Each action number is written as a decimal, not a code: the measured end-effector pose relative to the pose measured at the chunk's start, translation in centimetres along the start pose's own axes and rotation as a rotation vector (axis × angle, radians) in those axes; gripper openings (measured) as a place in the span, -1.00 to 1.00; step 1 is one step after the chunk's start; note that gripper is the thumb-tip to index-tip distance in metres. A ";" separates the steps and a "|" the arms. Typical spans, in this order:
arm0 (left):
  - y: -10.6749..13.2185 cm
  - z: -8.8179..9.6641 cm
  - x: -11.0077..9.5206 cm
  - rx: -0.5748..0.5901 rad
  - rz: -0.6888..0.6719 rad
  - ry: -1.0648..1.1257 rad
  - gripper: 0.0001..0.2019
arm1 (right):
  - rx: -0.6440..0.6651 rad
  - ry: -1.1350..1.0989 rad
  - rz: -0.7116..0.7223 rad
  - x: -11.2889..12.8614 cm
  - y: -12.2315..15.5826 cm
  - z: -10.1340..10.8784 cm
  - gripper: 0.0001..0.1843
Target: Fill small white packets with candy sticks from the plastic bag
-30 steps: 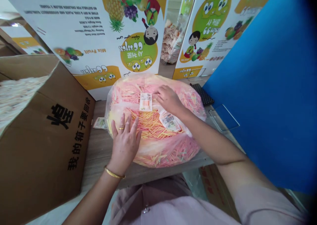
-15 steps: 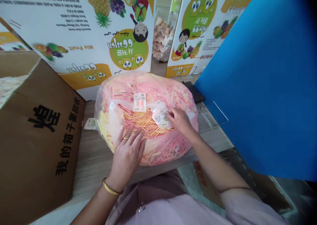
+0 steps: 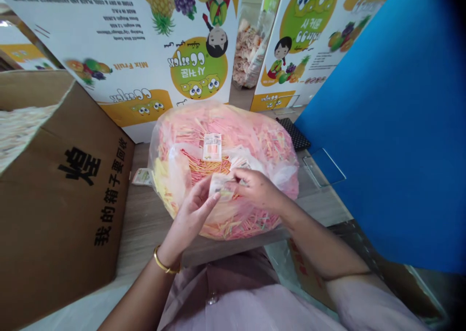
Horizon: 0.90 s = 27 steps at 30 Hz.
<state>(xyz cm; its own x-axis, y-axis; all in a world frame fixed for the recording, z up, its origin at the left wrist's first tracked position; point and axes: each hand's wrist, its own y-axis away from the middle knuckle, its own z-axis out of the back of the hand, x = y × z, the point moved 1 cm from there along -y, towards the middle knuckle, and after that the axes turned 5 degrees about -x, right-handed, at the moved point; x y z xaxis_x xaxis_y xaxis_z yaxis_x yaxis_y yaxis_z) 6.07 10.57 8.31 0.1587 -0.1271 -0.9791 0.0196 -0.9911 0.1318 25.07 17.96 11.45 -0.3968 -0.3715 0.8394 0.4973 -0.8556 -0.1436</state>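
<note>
A big clear plastic bag (image 3: 182,141) stuffed with pink, yellow and orange sticks lies on the wooden table (image 3: 141,224) in front of me. A small printed packet (image 3: 212,147) rests on top of it. My right hand (image 3: 257,189) pinches another small printed packet (image 3: 221,185) just above the bag's near side. My left hand (image 3: 191,213) has come up to that packet, fingers curled with the fingertips touching its left edge. A gold bracelet sits on my left wrist.
A brown cardboard box (image 3: 54,185) with black characters stands at the left. White printed fruit cartons (image 3: 138,44) stand behind the bag. A blue panel (image 3: 393,127) walls off the right. Another small packet (image 3: 142,176) lies on the table left of the bag, a black mat (image 3: 296,136) right.
My right hand moved from the bag's top to the packet, picked it up and brought it nearer. My left hand lifted off the bag and joined it at the packet.
</note>
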 end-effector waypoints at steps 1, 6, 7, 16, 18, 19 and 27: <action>-0.1 0.1 0.1 -0.006 0.019 0.008 -0.55 | 0.063 -0.026 0.010 0.0 -0.4 -0.6 -0.75; 0.4 2.3 1.0 -0.331 0.043 0.262 -0.63 | -0.052 0.329 -0.015 -1.9 -2.7 -1.1 -0.83; 0.5 2.8 1.0 -0.393 0.032 0.316 -0.63 | -0.035 0.437 -0.015 -2.1 -3.1 -1.3 -0.81; 0.4 3.2 1.2 -0.517 -0.034 0.440 -0.62 | 0.106 0.724 0.141 -0.6 -6.1 -8.5 -0.68; 0.4 3.0 1.4 -0.520 -0.043 0.449 -0.63 | 0.132 0.711 0.116 -0.3 -7.1 -9.7 -0.66; 0.4 3.0 1.4 -0.528 -0.044 0.455 -0.64 | 0.152 0.698 0.091 -0.1 -7.5 -10.1 -0.65; 0.3 2.7 1.7 -0.504 -0.048 0.435 -0.64 | 0.290 0.719 0.010 1.8 -9.1 -9.4 -0.71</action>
<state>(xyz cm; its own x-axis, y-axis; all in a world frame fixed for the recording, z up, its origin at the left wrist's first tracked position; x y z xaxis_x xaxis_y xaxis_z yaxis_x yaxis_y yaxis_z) 3.65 10.00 6.30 0.5282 0.0489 -0.8477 0.4787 -0.8417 0.2497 12.56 21.71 9.33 -0.7449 -0.6064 0.2781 0.6465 -0.7590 0.0768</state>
